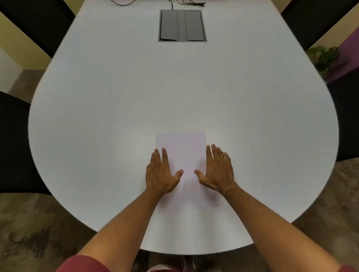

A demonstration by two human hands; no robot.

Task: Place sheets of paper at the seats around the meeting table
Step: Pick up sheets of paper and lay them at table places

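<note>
A pale sheet of paper [182,151] lies flat on the white meeting table [116,116], near the rounded end closest to me. My left hand [161,172] rests flat on the sheet's left edge, fingers straight and pointing away from me. On the sheet's right edge my right hand [217,170] lies flat the same way. The thumbs point toward each other over the paper. Whether this is one sheet or a stack cannot be told.
A grey cable hatch [182,26] is set in the table's middle, with dark cables [186,2] beyond it. Dark chairs stand at the left [13,143], the far left [37,25] and the right [345,120]. A potted plant [323,56] is at the right.
</note>
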